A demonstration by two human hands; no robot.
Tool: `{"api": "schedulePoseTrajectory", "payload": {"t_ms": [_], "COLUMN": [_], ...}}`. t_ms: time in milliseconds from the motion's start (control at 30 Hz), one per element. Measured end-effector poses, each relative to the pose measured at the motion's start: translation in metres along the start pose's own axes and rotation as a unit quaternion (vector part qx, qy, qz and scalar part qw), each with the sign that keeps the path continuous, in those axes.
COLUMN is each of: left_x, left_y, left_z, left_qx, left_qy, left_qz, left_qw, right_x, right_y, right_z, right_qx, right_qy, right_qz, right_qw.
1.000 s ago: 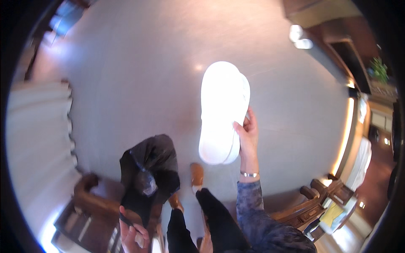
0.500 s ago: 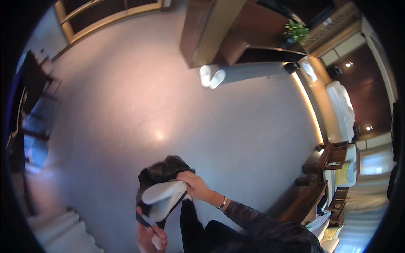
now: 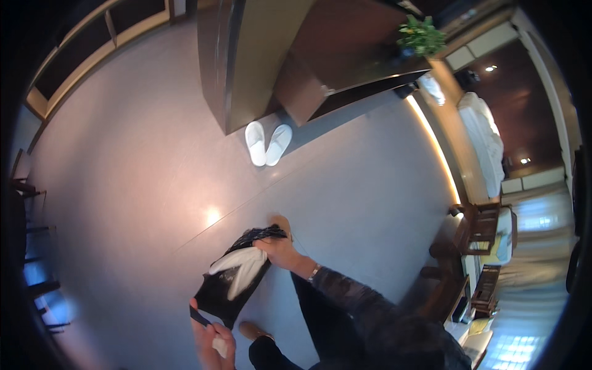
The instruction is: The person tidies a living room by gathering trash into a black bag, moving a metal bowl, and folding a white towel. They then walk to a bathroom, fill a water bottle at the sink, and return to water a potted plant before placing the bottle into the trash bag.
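In front of my legs, a black plastic bag (image 3: pixel 214 298) stretches between my two hands. My right hand (image 3: pixel 279 251) is closed on the bag's upper right edge and on one end of a pair of white slippers (image 3: pixel 248 274), which lie against the bag, blurred. Whether they are inside the bag or on it, I cannot tell. Lower down, my left hand (image 3: pixel 213 339) grips the bag's near corner, and a small white piece (image 3: pixel 219 346) shows between its fingers. Ahead on the floor, another pair of white slippers (image 3: pixel 267 143) sits side by side.
A dark cabinet (image 3: pixel 246 61) rises just beyond the floor slippers, with a green potted plant (image 3: pixel 422 38) on a surface behind. Wooden chairs (image 3: pixel 484 231) stand on the right. Dark furniture legs (image 3: pixel 43 287) show at the left. My tan shoes (image 3: pixel 254 331) are on the grey floor.
I have moved forward, so the cabinet and the floor slippers appear nearer. The bag is stretched flatter between my hands, and the held slippers have shifted against it.
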State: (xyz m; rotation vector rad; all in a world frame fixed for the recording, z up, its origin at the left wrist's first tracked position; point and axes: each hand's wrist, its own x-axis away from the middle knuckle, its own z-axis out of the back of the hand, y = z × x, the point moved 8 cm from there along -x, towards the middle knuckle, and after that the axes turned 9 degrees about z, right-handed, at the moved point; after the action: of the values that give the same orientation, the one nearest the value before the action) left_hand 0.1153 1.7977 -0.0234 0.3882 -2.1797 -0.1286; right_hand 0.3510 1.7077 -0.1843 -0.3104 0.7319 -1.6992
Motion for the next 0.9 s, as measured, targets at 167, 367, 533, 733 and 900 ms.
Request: {"api": "schedulePoseTrajectory", "payload": {"t_ms": [167,367,533,733,900], "left_x": [-0.162,-0.238,-0.298,-0.352,-0.393], "left_y": [-0.041,-0.057,-0.071,-0.072,-0.079], "left_z": [-0.063,-0.094,-0.098,-0.066,-0.047], "left_qx": [-0.039,0.003,-0.013,0.035,0.060], "left_qy": [0.014,0.079,0.131,0.132,0.116], "left_qz": [0.016,-0.008,0.057,0.056,0.016], "left_qw": [0.999,0.997,0.990,0.989,0.991], "right_x": [-0.020,-0.087,-0.129,-0.125,-0.089], "right_y": [0.154,0.284,0.286,0.457,0.694], "right_z": [-0.037,0.001,-0.049,-0.032,-0.093], "right_qx": [-0.016,-0.013,0.051,-0.427,-0.094], "right_qy": [-0.296,-0.183,-0.296,0.031,0.156], "right_qz": [-0.008,-0.012,0.023,-0.284,-0.502], "right_qw": [0.955,0.983,0.953,0.858,0.846]}}
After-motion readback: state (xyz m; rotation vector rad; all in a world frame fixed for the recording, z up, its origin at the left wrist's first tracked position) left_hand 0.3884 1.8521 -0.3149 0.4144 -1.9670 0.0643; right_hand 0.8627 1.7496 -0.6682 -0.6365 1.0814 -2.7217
